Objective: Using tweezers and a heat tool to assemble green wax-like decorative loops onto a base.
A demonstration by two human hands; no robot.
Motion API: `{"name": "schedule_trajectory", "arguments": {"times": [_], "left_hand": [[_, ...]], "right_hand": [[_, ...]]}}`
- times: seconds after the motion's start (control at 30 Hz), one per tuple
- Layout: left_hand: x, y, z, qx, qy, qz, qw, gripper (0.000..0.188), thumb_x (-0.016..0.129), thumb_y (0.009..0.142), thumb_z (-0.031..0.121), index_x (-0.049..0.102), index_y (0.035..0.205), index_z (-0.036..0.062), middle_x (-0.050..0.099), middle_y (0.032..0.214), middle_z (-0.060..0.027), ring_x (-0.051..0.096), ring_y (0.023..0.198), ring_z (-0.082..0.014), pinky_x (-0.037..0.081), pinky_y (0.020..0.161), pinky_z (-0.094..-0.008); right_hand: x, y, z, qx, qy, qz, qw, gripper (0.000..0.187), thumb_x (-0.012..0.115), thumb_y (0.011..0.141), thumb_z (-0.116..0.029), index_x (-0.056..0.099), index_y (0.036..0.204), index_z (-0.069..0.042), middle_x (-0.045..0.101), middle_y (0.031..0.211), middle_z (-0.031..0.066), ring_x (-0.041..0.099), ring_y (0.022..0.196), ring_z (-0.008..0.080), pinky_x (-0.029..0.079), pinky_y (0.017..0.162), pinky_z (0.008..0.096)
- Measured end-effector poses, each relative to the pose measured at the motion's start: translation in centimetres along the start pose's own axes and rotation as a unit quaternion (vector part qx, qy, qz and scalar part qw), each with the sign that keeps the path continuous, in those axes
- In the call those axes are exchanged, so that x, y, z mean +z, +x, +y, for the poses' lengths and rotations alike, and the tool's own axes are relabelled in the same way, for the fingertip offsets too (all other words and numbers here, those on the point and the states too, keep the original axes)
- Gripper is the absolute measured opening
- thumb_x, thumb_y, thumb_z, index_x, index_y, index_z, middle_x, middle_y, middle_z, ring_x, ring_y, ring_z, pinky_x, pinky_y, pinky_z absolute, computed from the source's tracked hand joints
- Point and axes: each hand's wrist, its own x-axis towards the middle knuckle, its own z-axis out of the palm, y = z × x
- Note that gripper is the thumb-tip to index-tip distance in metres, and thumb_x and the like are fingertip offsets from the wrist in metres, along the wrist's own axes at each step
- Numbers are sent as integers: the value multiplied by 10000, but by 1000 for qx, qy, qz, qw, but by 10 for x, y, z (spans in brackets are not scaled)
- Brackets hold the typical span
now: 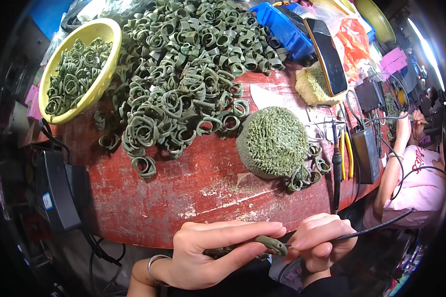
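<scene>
At the table's near edge, my left hand [198, 255] is closed around a dull green wax-like ring [271, 244]. More green shows between its fingers, partly hidden. My right hand [324, 240] pinches a thin corded pen-like tool, mostly covered by the fingers. Its tip points left at the ring; whether they touch I cannot tell. A black cord [376, 228] runs from that hand to the right. Beyond my hands stands a round block [277, 141] with a rough, crumbly green top, with several green rings [307, 171] lying against its right side.
A large pile of green rings [183, 84] covers the red table [183, 198]. A yellow basket [111, 59] holds more. Right are a phone [327, 57] on a yellowish block [307, 86], yellow-handled pliers [349, 153], a black box [365, 153] with cords, and a co-worker in pink [416, 183].
</scene>
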Motion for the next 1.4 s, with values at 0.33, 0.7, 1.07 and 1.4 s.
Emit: {"name": "schedule_trajectory", "arguments": {"times": [0.33, 0.7, 1.07, 1.4], "left_hand": [[-1, 0, -2, -2, -25, -2, 1000, 275, 550, 771, -12, 559, 1045, 2, 607, 954, -120, 598, 862, -170, 469, 749, -247], [4, 0, -9, -22, -46, 46, 998, 257, 576, 753, -4, 585, 1010, 17, 616, 919, -121, 610, 810, -161, 482, 699, -242], [10, 6, 0, 82, 91, 105, 987, 171, 605, 731, 63, 609, 861, -47, 610, 859, -193, 613, 801, -260, 497, 687, -292], [13, 10, -3, 7, -16, 127, 992, 168, 609, 745, 114, 618, 777, -50, 614, 732, -182, 616, 689, -235, 493, 628, -289]], "right_hand": [[-1, -1, 0, 92, 13, -21, 995, 402, 512, 813, -361, 630, 682, 0, 567, 512, 51, 567, 455, 145, 436, 424, 237], [0, -6, 5, 7, -76, 9, 997, 317, 493, 835, -314, 605, 759, -27, 565, 511, 49, 556, 444, 146, 428, 417, 234], [10, -4, -4, 28, -204, 72, 976, 335, 628, 729, -383, 523, 743, -65, 560, 578, 36, 470, 499, 98, 358, 480, 212], [8, -4, -6, 110, -31, 99, 989, 359, 644, 720, -360, 488, 767, -39, 540, 587, 72, 497, 463, 106, 390, 407, 195]]}}
